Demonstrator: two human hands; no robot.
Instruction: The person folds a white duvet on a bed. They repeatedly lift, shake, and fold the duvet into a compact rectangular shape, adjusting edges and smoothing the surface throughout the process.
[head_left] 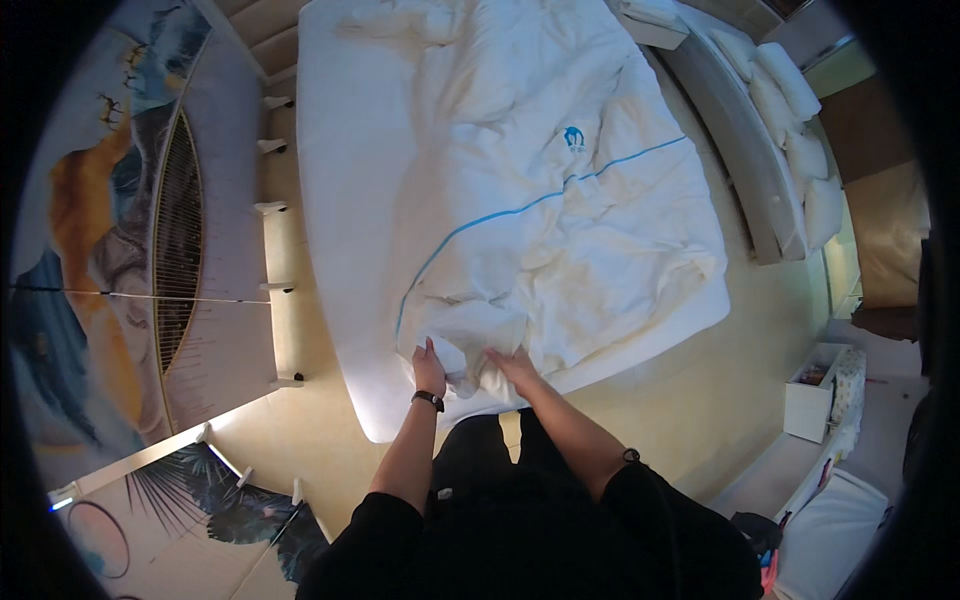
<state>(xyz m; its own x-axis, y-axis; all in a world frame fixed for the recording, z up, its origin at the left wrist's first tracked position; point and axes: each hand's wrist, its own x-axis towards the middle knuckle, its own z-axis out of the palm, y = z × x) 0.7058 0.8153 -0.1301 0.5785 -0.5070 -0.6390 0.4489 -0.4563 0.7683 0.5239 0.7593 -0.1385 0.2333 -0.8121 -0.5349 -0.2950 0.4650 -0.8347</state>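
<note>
A white duvet [600,240] with a curved blue stripe and a small blue emblem lies rumpled over a bed with a white fitted sheet [350,200]. At the near end of the bed, my left hand [429,372] grips the duvet's near left corner, its thumb pointing up along the cloth. A dark watch is on that wrist. A short way to the right, my right hand [513,368] is closed on the duvet's edge. Between the two hands the fabric bunches in folds. Some of my fingertips are hidden by the cloth.
A grey sofa [740,130] with several white pillows [790,80] stands along the right. To the left is a painted folding panel [225,250] on short feet. A white box [808,410] sits at the lower right. Pale floor [640,420] surrounds the bed.
</note>
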